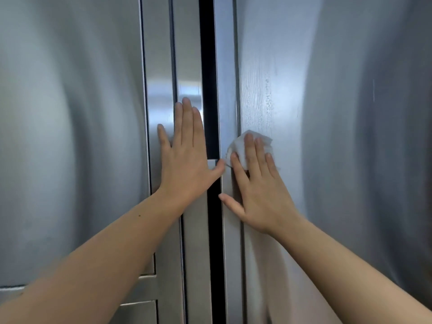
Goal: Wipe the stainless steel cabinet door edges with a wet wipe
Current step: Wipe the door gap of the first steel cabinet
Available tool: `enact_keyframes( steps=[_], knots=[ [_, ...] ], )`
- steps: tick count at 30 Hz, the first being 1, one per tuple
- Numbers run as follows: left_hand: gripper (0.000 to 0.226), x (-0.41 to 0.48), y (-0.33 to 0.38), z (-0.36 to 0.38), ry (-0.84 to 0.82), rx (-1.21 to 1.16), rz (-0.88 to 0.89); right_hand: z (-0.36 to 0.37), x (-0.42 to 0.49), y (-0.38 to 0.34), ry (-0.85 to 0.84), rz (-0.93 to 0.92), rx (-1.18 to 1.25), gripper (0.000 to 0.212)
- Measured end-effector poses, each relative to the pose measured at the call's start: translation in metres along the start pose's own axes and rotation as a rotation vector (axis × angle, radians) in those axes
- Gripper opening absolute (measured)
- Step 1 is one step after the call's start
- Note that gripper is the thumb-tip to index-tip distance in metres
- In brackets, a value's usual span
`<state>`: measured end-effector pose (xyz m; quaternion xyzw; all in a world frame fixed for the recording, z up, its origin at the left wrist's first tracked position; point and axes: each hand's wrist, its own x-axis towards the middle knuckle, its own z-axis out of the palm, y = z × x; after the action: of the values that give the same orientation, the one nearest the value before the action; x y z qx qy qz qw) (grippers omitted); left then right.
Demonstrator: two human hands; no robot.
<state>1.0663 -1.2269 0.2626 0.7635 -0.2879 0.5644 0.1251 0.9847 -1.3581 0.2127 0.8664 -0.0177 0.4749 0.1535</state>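
Seen from the person's own head, two brushed stainless steel cabinet doors fill the frame, the left door (pixel 70 136) and the right door (pixel 350 136), parted by a narrow dark gap (pixel 208 66) that runs straight from 12 o'clock to 6 o'clock; both bare forearms reach up from the bottom corners. The left hand (pixel 189 160) lies flat on the left door's edge strip (pixel 187 54), fingers straight, close together and pointing to 12 o'clock, holding nothing, its thumb stretched toward 3 o'clock across the gap. The right hand (pixel 259 195) presses a crumpled white wet wipe (pixel 237 145) against the right door; its fingers (pixel 250 146) are straight and slightly spread, and they pin the wipe flat instead of curling round it. The wipe sits under those fingertips, at 12 o'clock from the palm, and bulges out at 10 and 1 o'clock. The right door's edge strip (pixel 225 90) lies just beside the wipe at 9 o'clock, with part of the wipe seeming to overlap it; its long axis is vertical, parallel to the fingers. A patch of fine streaks (pixel 261 94) shows on the door face at 12 o'clock from the wipe, probably moisture. The right hand is the nearer to this strip, so the next stroke likely needs a small shift toward 9 o'clock, then a run along the 12-to-6 line.
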Motion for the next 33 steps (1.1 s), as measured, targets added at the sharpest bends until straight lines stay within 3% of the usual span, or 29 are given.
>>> enact_keyframes(
  steps=[17, 22, 27, 33],
  knots=[
    [0.098, 0.089, -0.014, -0.016, 0.118, 0.016, -0.02, -0.054, 0.107, 0.05, 0.109, -0.101, -0.099, 0.078],
    [0.098, 0.101, -0.021, -0.019, 0.156, -0.024, -0.004, -0.068, 0.129, 0.058, 0.12, -0.062, -0.085, 0.089],
    [0.099, 0.111, -0.023, -0.021, 0.19, -0.036, -0.019, -0.086, 0.164, 0.067, 0.127, -0.027, -0.062, 0.074],
    [0.092, 0.109, -0.023, -0.02, 0.217, -0.034, -0.019, -0.092, 0.185, 0.063, 0.18, 0.017, -0.085, 0.072]
  ],
)
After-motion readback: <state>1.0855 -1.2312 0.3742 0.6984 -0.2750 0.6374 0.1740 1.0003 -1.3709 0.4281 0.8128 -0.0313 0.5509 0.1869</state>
